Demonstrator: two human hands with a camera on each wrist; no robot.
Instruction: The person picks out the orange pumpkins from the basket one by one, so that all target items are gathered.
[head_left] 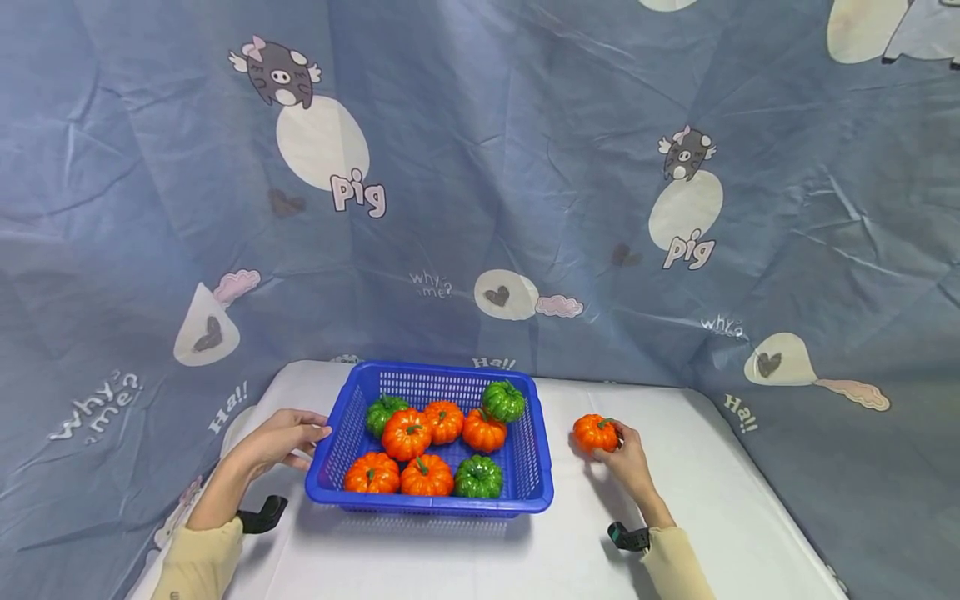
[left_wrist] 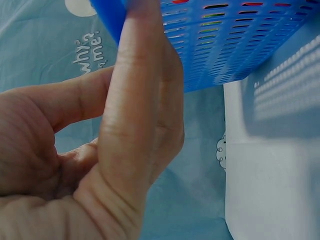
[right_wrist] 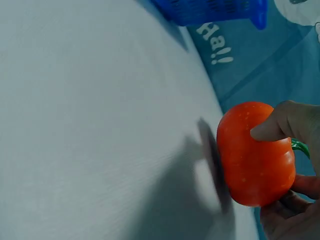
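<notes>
A small orange pumpkin (head_left: 595, 434) with a green stem is held in my right hand (head_left: 627, 460), close over the white table to the right of the basket. In the right wrist view the thumb lies across the side of this pumpkin (right_wrist: 255, 160), while other fingers curl behind it. My left hand (head_left: 279, 439) is at the left rim of a blue perforated plastic basket (head_left: 442, 503), its fingers loosely extended. A finger (left_wrist: 132, 100) reaches up to the rim in the left wrist view. Several orange pumpkins (head_left: 406, 434) and three green pumpkins (head_left: 479, 477) lie inside the basket.
The white tabletop (head_left: 570, 550) carries the basket near its middle left. Behind it and along both sides hangs a blue-grey cloth (head_left: 480, 167) printed with pigs and words. Dark bands (head_left: 628, 537) are on both wrists.
</notes>
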